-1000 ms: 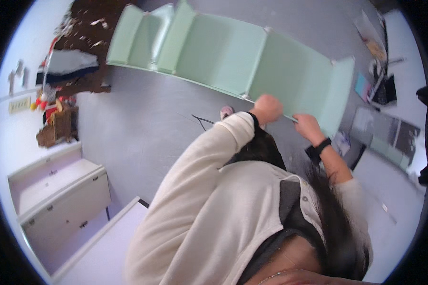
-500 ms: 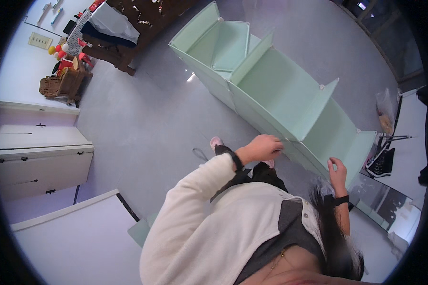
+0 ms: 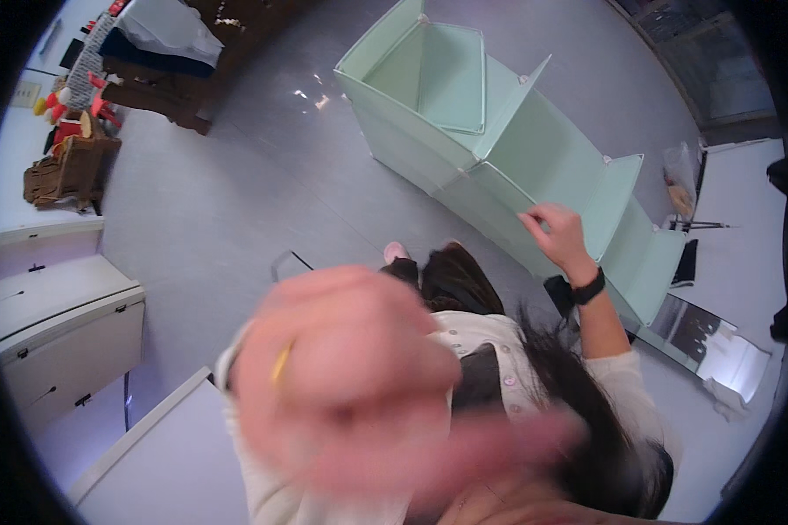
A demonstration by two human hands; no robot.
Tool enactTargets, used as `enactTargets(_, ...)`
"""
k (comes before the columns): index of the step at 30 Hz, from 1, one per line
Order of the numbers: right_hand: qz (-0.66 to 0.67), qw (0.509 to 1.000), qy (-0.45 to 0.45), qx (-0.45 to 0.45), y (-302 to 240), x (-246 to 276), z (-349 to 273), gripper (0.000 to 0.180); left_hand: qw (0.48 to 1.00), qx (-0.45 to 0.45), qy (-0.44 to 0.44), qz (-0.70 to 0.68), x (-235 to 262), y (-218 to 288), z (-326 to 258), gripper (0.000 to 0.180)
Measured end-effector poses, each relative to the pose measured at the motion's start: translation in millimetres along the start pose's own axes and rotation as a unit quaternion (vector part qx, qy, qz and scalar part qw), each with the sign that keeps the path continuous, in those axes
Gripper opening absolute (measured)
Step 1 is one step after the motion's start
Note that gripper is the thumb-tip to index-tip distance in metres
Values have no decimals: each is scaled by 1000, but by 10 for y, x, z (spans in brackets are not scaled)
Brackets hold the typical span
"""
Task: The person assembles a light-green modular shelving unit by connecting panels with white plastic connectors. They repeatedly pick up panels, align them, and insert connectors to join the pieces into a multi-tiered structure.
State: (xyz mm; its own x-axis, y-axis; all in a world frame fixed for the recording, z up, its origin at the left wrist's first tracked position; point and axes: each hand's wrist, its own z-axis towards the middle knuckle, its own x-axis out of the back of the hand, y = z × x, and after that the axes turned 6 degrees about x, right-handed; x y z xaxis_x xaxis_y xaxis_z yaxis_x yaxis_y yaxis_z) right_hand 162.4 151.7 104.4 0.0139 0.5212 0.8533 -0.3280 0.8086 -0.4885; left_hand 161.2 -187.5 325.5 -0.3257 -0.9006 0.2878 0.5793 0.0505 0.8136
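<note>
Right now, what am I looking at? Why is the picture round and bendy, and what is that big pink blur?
The picture comes from a small camera worn on a person's head, looking down. Its lens sees very wide, so straight edges bend near the rim. There is no machine here, just a person with two bare hands.

The big pink blur is the person's left hand, so close to the camera that it goes fuzzy. I cannot tell if it holds anything.

The right hand, with a black wristband on its wrist, touches the edge of a pale green shelf unit lying on its side on the grey floor. It has several open compartments.

On the left stand white cabinets, and further up a brown basket with colourful toys nearby.
</note>
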Motion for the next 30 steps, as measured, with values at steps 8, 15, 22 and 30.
enactTargets(8, 61, 997, -20, 50, -170, -623, 797, 13, 982, -178, 25, 63, 570, -59, 462, 17)
enactTargets(15, 52, 999, -12, 3, 32, -759, 1610, 18, 981, -181, 51, 51, 900, -550, 1020, 17)
enactTargets(22, 58, 977, -84, -189, 566, -829, 2723, 30, 979, -178, 86, 50, 1310, -843, 1409, 17)
enactTargets(30, 22, 857, -103, -505, 1796, -1678, 3010, 88, 985, -108, 124, -57, 1905, -1747, 1907, 17)
